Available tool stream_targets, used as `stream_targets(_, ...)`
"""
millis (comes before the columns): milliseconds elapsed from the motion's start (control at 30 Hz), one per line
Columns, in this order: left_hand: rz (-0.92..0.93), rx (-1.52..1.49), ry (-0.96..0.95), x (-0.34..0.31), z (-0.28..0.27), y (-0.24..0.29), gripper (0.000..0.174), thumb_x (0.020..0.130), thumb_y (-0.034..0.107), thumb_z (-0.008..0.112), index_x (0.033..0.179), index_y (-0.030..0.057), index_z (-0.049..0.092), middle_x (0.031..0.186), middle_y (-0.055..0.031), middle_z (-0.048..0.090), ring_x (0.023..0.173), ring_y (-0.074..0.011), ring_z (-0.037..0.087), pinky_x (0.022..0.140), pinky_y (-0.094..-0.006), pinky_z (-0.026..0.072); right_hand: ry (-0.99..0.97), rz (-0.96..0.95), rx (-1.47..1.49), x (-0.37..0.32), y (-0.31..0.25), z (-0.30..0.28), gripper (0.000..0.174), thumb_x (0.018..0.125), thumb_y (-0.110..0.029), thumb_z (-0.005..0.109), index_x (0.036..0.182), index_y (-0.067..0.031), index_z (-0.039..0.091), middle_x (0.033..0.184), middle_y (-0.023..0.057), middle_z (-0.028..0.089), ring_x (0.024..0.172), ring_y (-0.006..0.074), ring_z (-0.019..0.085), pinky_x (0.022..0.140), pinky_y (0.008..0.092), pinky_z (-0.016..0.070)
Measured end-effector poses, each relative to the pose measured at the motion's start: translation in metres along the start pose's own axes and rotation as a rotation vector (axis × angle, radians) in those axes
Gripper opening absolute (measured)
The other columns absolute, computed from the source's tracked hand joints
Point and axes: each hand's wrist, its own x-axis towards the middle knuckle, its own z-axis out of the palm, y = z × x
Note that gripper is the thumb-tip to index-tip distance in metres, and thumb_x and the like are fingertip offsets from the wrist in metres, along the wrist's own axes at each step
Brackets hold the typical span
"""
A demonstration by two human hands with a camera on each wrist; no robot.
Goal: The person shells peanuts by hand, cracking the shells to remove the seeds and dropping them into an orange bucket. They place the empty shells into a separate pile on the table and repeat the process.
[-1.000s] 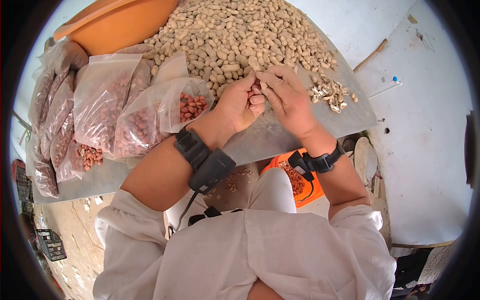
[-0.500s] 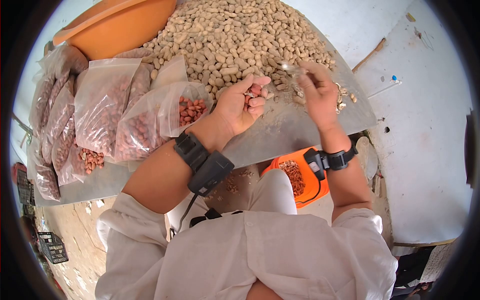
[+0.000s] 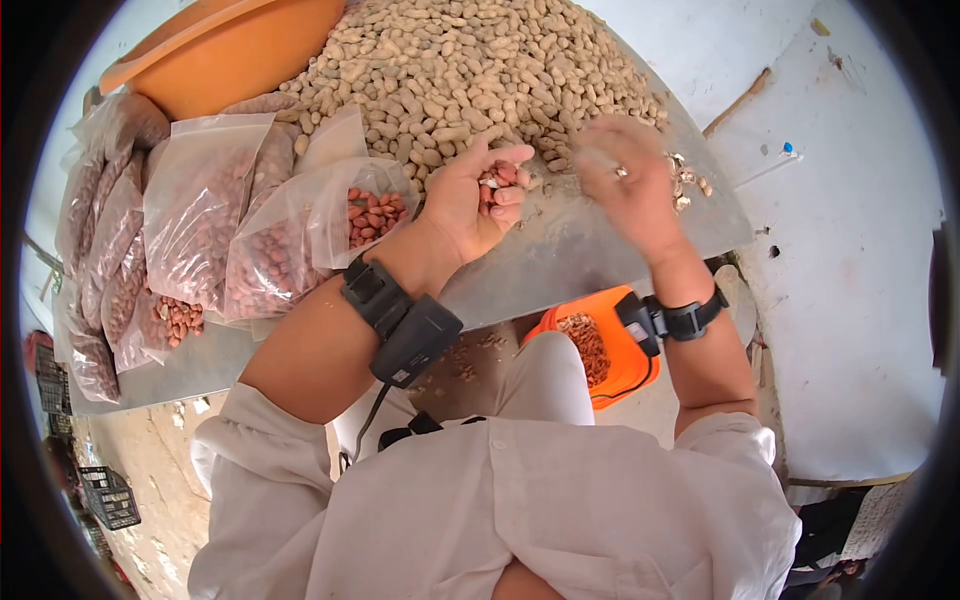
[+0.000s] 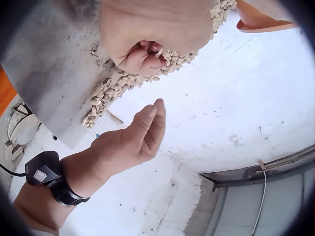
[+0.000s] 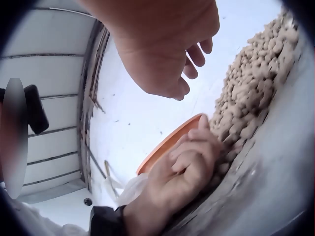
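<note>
My left hand point(image 3: 474, 200) holds several red-skinned shelled peanuts point(image 3: 503, 175), its fingers curled round them at the near edge of the heap of unshelled peanuts point(image 3: 480, 75). In the left wrist view, a little red shows between those fingers. To the right, my right hand point(image 3: 632, 185) is blurred above the tabletop, beside the empty peanut shells point(image 3: 686, 182) that it partly hides. In the right wrist view its fingers point(image 5: 197, 55) are loosely bent, apart from the thumb, and nothing shows between them.
Clear plastic bags point(image 3: 205, 215) of red peanuts crowd the left of the metal table point(image 3: 560, 255), near an orange basin point(image 3: 225, 55). One bag gapes beside my left forearm. Below the table edge stands an orange container point(image 3: 630, 368) with reddish bits inside.
The two hands were together at first. My right hand has since moved away to the right, over the shells, and its fingers have loosened. My left hand stays put with the peanuts.
</note>
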Motion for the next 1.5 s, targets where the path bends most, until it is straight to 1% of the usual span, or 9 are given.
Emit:
stream_targets(133,0.023,-0.016,-0.038,-0.003,0.002,-0.001,0.047,0.096,0.041,0.028,0.103,0.0010,0.051,0.076,-0.0016,0.050,0.060,-0.0087,0.047,0.046,-0.0198,0.0367,-0.052,-0.214,0.027,0.012,-0.044,0.024,0.014,0.065,-0.012,0.065,0.079,-0.0080,0.066,0.092,0.0055,0.057,0.090,0.0260,0.052,0.079,0.0372,0.0425)
stream_targets(333,0.084,-0.027,0.104,-0.002,0.015,-0.005,0.050,0.096,0.045,0.022,0.104,0.0046,0.051,0.083,-0.0026,0.055,0.069,-0.0101,0.052,0.060,-0.0217,0.0453,-0.168,-0.160,-0.105,0.018,-0.052,0.037,0.010,0.063,-0.016,0.061,0.068,-0.0086,0.065,0.088,0.0031,0.056,0.093,0.0235,0.048,0.078,0.0369,0.0410)
stream_targets(500,0.093,-0.016,0.089,0.002,0.007,-0.005,0.055,0.096,0.045,0.020,0.101,0.0019,0.054,0.083,-0.0027,0.056,0.071,-0.0090,0.051,0.067,-0.0237,0.0462,-0.247,-0.161,-0.167,0.020,-0.059,0.034,0.014,0.062,-0.011,0.059,0.074,-0.0081,0.066,0.091,0.0033,0.055,0.094,0.0238,0.049,0.080,0.0371,0.0421)
stream_targets(733,0.065,-0.033,0.116,0.002,0.005,-0.004,0.059,0.096,0.044,0.021,0.099,-0.0002,0.059,0.077,-0.0016,0.056,0.064,-0.0082,0.049,0.064,-0.0216,0.0463,-0.281,-0.179,-0.236,0.016,-0.060,0.031,0.013,0.063,-0.009,0.059,0.074,-0.0077,0.065,0.091,0.0022,0.056,0.095,0.0232,0.050,0.081,0.0364,0.0433)
stream_targets(900,0.074,-0.020,0.127,-0.004,0.008,-0.002,0.057,0.096,0.044,0.023,0.099,-0.0001,0.059,0.076,-0.0016,0.057,0.063,-0.0068,0.050,0.061,-0.0189,0.0456,-0.262,-0.163,-0.181,0.013,-0.055,0.039,0.011,0.064,-0.014,0.060,0.070,-0.0076,0.067,0.087,0.0013,0.055,0.096,0.0216,0.047,0.087,0.0359,0.0381)
stream_targets(1100,0.031,-0.098,-0.081,0.001,-0.011,0.001,0.054,0.096,0.043,0.024,0.097,0.0015,0.059,0.079,-0.0025,0.059,0.068,-0.0091,0.054,0.065,-0.0220,0.0479,-0.305,-0.134,-0.146,0.014,-0.053,0.040,0.011,0.066,-0.013,0.060,0.073,-0.0063,0.066,0.088,0.0012,0.055,0.096,0.0219,0.047,0.088,0.0359,0.0384)
stream_targets(1200,0.080,-0.082,0.099,-0.002,0.002,-0.003,0.051,0.096,0.042,0.025,0.093,0.0034,0.059,0.080,-0.0032,0.060,0.073,-0.0107,0.057,0.069,-0.0250,0.0491,-0.308,-0.153,-0.105,0.015,-0.050,0.041,0.011,0.066,-0.011,0.061,0.074,-0.0061,0.066,0.089,0.0018,0.055,0.097,0.0227,0.047,0.088,0.0359,0.0390)
stream_targets(1400,0.068,-0.116,-0.065,-0.001,-0.006,-0.001,0.048,0.096,0.040,0.026,0.087,0.0056,0.058,0.083,-0.0043,0.060,0.077,-0.0119,0.059,0.073,-0.0275,0.0493,-0.305,-0.195,0.012,0.017,-0.043,0.042,0.006,0.064,-0.008,0.062,0.070,-0.0074,0.064,0.088,0.0032,0.054,0.095,0.0240,0.048,0.084,0.0345,0.0409)
stream_targets(1500,0.076,-0.097,0.011,-0.002,-0.002,-0.001,0.048,0.096,0.040,0.026,0.086,0.0055,0.058,0.084,-0.0045,0.060,0.077,-0.0119,0.058,0.072,-0.0269,0.0493,-0.250,-0.229,0.097,0.019,-0.040,0.042,0.003,0.064,-0.007,0.061,0.067,-0.0074,0.062,0.087,0.0038,0.055,0.090,0.0246,0.049,0.081,0.0339,0.0409)
